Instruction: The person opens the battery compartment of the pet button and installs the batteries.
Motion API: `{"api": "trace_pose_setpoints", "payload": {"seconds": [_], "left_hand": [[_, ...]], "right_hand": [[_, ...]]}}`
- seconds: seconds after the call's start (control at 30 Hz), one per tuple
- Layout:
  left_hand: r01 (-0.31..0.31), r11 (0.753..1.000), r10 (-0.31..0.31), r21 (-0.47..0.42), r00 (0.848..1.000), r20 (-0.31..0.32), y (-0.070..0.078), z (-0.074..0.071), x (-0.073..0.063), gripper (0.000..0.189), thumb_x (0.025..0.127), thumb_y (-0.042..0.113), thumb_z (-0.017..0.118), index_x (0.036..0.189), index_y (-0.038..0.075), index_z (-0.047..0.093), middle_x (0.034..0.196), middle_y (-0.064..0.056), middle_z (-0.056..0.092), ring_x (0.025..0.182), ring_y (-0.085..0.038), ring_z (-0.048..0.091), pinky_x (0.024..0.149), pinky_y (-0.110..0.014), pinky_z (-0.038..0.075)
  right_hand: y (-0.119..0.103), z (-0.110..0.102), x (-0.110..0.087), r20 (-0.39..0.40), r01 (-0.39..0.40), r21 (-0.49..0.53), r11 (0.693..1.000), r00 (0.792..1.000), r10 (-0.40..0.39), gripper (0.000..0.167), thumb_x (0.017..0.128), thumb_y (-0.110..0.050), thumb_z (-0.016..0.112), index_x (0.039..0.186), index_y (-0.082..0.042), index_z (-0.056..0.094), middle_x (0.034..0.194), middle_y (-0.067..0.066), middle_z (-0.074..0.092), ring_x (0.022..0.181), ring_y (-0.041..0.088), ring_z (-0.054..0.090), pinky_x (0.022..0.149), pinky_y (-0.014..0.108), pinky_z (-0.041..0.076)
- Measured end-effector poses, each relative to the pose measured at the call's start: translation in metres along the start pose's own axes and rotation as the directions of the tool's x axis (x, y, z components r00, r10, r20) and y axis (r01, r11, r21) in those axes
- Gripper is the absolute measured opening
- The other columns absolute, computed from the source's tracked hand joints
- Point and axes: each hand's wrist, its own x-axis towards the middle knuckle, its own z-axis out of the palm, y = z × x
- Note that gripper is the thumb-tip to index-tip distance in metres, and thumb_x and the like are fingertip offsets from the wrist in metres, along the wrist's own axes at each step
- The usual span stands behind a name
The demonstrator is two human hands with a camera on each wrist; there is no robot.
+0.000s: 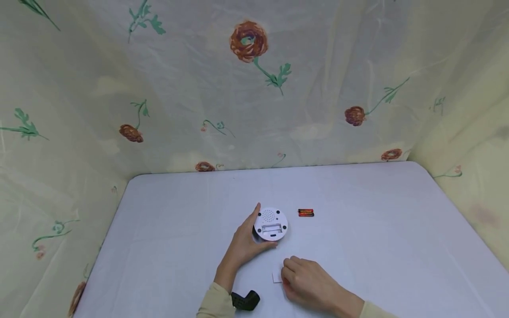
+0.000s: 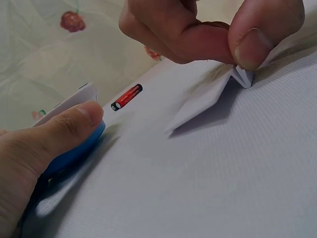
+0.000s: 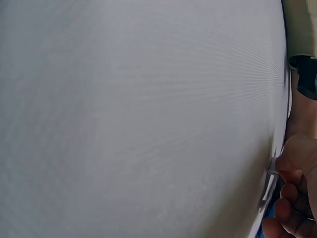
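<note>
Two red-and-black batteries [image 1: 306, 214] lie side by side on the white tabletop [image 1: 159, 221], beyond the right hand [image 1: 308, 281] toward the far edge and just right of the round white device [image 1: 268, 215]. Their long axes run nearly parallel to that edge — roughly matching the long side of the open battery compartment [image 1: 272, 228]. The left hand [image 1: 243, 245] grips the device's rim, thumb on the near side; the right pinches a small white cover [image 2: 204, 101] by one end, nearer the near edge than the device.
</note>
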Motion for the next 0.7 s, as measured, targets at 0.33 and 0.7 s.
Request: {"api": "trace_pose_setpoints", "payload": {"seconds": [0.33, 0.7], "left_hand": [[0.007, 1.0, -0.007, -0.001, 1.0, -0.007, -0.002, 0.001, 0.0, 0.111, 0.067, 0.041, 0.083, 0.152, 0.026, 0.014, 0.154, -0.001, 0.032, 0.14, -0.021, 0.034, 0.11, -0.043, 0.033], [0.001, 0.996, 0.002, 0.084, 0.999, -0.032, -0.001, 0.001, 0.0, 0.111, 0.067, 0.044, 0.083, 0.152, 0.027, 0.013, 0.147, -0.006, 0.04, 0.134, -0.022, 0.04, 0.107, -0.043, 0.038]], "right_hand": [[-0.002, 0.0, 0.0, 0.241, -0.23, 0.196, 0.953, 0.954, 0.181, 0.011, 0.082, -0.024, 0.066, 0.077, -0.023, 0.056, 0.076, -0.016, 0.044, 0.064, -0.004, 0.037, 0.056, 0.012, 0.039], [0.026, -0.002, 0.003, 0.264, -0.406, 0.363, 0.839, 0.908, 0.326, 0.011, 0.087, -0.021, 0.065, 0.08, -0.028, 0.059, 0.074, -0.02, 0.047, 0.065, -0.006, 0.044, 0.059, 0.013, 0.04]]}}
